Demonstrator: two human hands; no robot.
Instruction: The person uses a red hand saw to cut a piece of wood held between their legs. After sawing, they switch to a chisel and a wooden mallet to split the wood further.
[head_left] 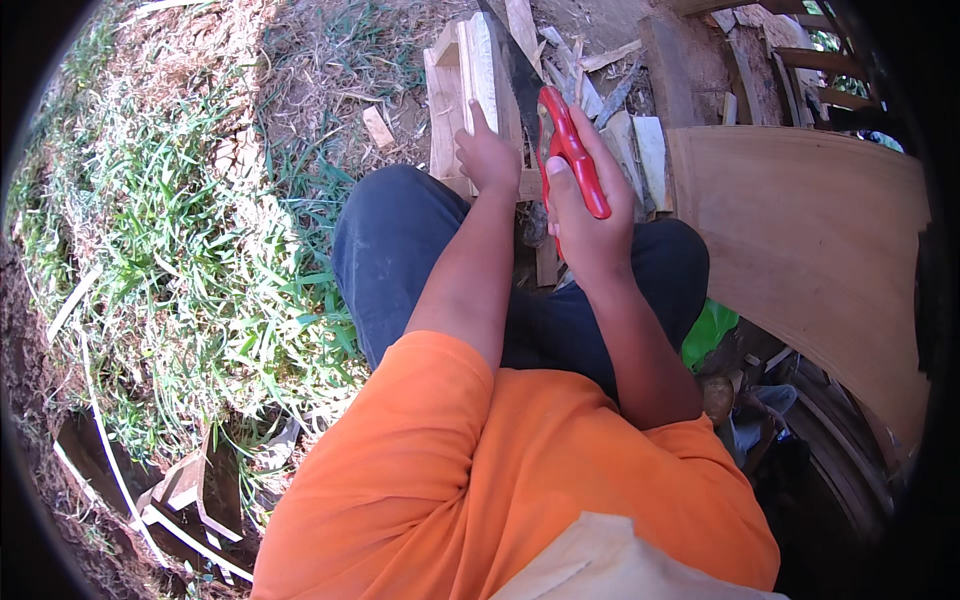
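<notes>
My right hand (597, 220) is closed around the red handle (580, 160) of a hand saw. The saw's dark blade (522, 80) points away from me, along the right side of a wooden frame. My left hand (490, 158) bears down on a pale wooden board (482, 62) of that frame, its index finger stretched along the wood and the other fingers bent over the left edge. Its thumb is hidden. The frame (443, 125) lies in front of my knees, built of several light pieces. Where the blade's teeth meet wood, if they do, cannot be made out.
Wood offcuts (622, 150) lie beyond my right hand. A broad curved plywood panel (800, 250) stands at the right, with something green (708, 333) under it. Grass (220, 240) covers the left, with a small wood scrap (378, 127) near the frame and broken pieces (185, 490) lower down.
</notes>
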